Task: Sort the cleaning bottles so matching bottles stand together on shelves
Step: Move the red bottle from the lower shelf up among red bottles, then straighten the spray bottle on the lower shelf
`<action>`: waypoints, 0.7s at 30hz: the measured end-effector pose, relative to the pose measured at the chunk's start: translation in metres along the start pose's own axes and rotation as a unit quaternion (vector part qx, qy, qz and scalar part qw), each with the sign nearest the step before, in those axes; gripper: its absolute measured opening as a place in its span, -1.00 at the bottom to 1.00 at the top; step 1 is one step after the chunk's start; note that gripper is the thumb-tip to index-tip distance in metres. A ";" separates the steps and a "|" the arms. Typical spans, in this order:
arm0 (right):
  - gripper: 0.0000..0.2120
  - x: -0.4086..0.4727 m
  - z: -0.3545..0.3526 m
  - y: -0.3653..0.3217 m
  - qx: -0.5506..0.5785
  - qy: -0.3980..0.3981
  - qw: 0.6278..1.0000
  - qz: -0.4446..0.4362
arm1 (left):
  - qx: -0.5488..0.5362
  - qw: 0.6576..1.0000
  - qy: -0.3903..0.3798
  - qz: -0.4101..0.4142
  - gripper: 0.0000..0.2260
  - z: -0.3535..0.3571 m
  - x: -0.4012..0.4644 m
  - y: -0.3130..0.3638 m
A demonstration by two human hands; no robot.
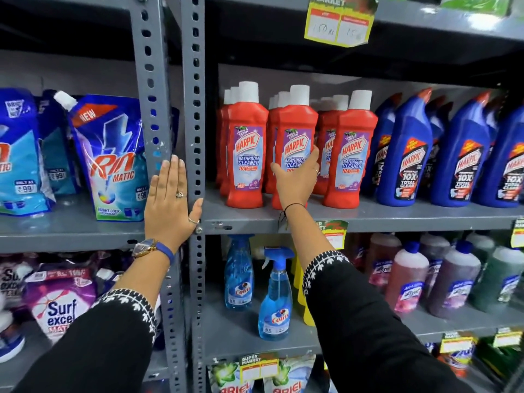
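Grey steel shelf (368, 217): with right hand (296, 180) clasping the middle red Harpic bathroom cleaner bottle (296, 137), left hand (170, 199) flat-open on the upright (195, 109), seat upright, label forward, level with red neighbours.

Both arms reach forward.
Left hand (170, 199) lies flat, fingers together pointing to 12 o'clock; right hand (297, 180) at its 3 o'clock is curled in a grip.
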State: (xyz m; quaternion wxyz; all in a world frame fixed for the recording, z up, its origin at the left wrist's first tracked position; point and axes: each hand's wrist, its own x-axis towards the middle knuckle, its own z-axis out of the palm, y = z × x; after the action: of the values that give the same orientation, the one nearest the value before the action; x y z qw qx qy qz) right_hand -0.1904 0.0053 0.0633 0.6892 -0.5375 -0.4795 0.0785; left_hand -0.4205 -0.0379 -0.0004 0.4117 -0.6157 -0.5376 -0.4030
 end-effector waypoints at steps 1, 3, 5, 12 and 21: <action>-0.05 0.001 0.001 0.001 0.003 -0.001 1.000 -0.002 | 0.000 1.000 -0.001 0.001 -0.35 0.000 0.000 0.000; -0.05 0.003 0.002 0.003 0.007 -0.004 1.000 -0.004 | 0.002 1.000 -0.002 0.002 -0.35 -0.001 0.000 0.001; -0.06 0.003 0.002 0.005 0.012 -0.005 1.000 -0.008 | 0.005 1.000 -0.001 0.001 -0.35 -0.001 0.000 0.000; 0.00 -0.024 -0.006 0.004 0.033 0.013 0.998 -0.049 | 0.010 1.000 0.002 0.000 -0.35 -0.001 0.000 0.001; -0.13 -0.176 -0.007 0.085 0.008 -0.101 0.979 -0.176 | 0.022 1.000 -0.004 -0.002 -0.36 -0.002 0.000 0.002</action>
State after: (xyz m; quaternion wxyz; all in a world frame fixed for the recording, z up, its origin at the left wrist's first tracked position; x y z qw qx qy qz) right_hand -0.2434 -0.0747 -0.1072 0.6445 -0.4284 -0.6332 0.0132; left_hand -0.4182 -0.0402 -0.0004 0.4218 -0.6070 -0.5492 -0.3899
